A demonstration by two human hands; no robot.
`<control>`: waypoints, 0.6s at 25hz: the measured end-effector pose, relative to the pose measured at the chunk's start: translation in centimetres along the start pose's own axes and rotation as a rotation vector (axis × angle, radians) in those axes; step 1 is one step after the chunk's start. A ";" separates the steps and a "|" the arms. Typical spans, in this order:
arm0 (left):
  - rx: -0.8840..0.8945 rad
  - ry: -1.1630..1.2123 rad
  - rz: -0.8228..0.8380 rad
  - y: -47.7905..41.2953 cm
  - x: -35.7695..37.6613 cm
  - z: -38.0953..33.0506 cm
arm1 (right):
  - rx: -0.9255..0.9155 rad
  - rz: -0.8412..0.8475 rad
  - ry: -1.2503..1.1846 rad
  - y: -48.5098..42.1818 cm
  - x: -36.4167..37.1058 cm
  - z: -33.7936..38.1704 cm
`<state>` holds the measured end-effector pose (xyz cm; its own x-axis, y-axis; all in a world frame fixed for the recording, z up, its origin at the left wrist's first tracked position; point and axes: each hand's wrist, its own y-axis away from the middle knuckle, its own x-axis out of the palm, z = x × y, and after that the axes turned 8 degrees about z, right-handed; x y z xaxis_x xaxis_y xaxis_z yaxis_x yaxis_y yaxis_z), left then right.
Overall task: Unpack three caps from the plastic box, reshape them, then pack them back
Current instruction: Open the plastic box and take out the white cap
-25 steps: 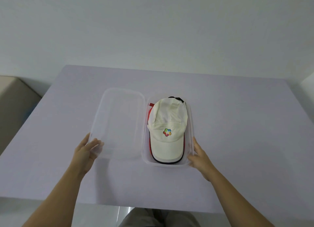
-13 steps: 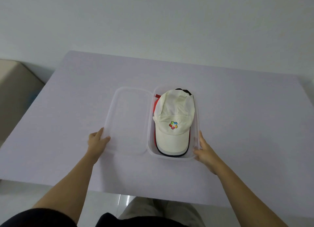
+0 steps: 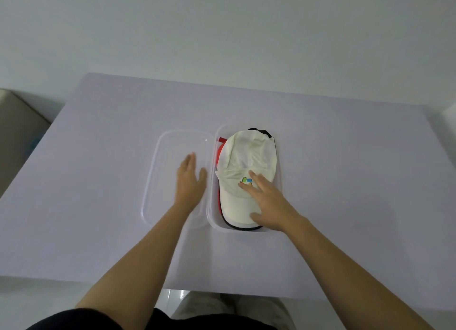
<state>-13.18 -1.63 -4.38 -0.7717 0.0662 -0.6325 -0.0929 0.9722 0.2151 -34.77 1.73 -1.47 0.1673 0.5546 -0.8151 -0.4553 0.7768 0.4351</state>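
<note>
Caps fill the clear plastic box (image 3: 280, 181) on a lavender table (image 3: 98, 181): a white cap (image 3: 246, 157) on top, with red and black edges showing beneath it. The right hand (image 3: 269, 201) lies spread on the white cap, gripping nothing. The left hand (image 3: 190, 179), flat and empty, is over the lid (image 3: 158, 171) just beside the box. Unpacking seems barely begun; reshaping and repacking remain.

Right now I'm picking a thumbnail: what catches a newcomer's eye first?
The cream fabric cap with a colourful logo, topping a stack in the clear plastic box at table centre. The right hand lies spread on it; the left hand is over the clear lid alongside.
</note>
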 end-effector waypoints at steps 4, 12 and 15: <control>-0.077 0.126 0.151 -0.8 4.2 -2.3 | 0.124 0.157 0.216 -1.9 0.5 0.0; -0.150 0.123 0.079 -0.9 4.7 -1.9 | 0.078 0.245 0.563 -3.6 -0.1 0.4; -0.172 0.218 0.100 -0.7 4.4 -2.3 | 0.081 0.288 0.593 -4.0 -0.1 0.4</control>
<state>-17.96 -2.55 -5.66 -0.8975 0.0923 -0.4312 -0.1000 0.9097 0.4030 -32.56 -1.32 -2.97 -0.4715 0.5033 -0.7241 -0.3390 0.6546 0.6757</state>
